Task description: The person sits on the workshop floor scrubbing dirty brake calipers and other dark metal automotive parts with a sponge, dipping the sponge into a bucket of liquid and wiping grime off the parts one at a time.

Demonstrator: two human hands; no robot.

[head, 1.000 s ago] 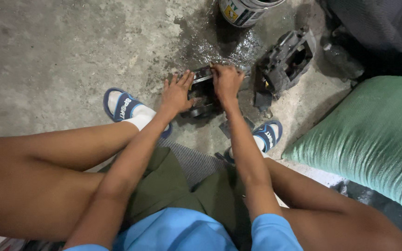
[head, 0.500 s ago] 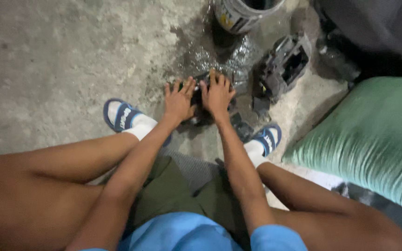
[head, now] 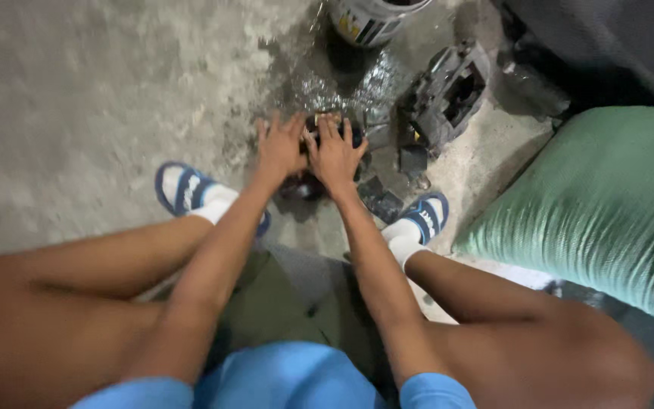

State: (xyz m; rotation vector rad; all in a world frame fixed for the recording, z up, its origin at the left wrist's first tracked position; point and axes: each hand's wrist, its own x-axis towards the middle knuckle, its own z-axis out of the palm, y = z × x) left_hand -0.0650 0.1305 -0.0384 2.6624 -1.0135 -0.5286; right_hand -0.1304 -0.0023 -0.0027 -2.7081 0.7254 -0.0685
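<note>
Now that both hands have slid together, the left hand [head: 280, 148] and right hand [head: 334, 151] press flat, fingers spread, on the dark metal part [head: 319, 163] on the wet floor [head: 115, 98].

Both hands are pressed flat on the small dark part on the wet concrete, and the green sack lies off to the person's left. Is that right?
Not quite. In the head view the green sack lies to the person's right, not left. The rest holds: the left hand and right hand are pressed flat on the small dark part on the wet concrete.

Two hands [head: 308, 148], two blue sandals [head: 183, 188], one green sack [head: 599, 204], one paint can [head: 372, 17], one grey metal caliper [head: 448, 92]
</note>
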